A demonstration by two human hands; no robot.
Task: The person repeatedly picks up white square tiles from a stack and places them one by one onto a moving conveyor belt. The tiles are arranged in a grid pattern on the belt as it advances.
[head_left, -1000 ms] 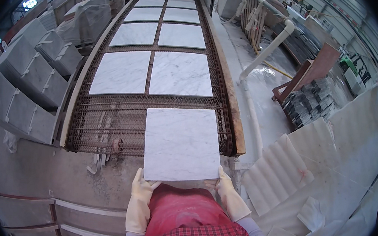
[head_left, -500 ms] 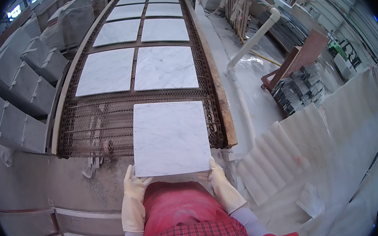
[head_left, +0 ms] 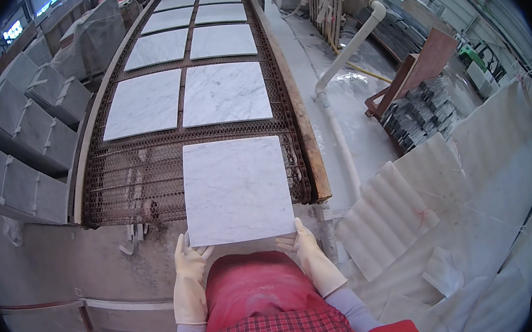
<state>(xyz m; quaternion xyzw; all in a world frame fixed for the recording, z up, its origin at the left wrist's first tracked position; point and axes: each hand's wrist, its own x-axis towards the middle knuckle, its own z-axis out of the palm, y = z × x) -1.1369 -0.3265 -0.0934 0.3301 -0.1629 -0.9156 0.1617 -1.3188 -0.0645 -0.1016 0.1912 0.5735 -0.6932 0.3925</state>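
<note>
Hands (gloved) (head_left: 191, 265) (head_left: 300, 244) grip white marble tile (head_left: 236, 189) over mesh conveyor (head_left: 128, 177).

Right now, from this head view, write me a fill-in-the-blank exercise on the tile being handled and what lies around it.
1. Both gloved hands, left hand and right hand, grip the near edge of a square white ____ tile.
2. The tile's far part lies over a rusty metal ____ conveyor.
3. Farther along the conveyor, tiles lie in ____ side-by-side columns.
4. The person wears a ____ apron.

Missing words: marble; mesh; two; red
</note>
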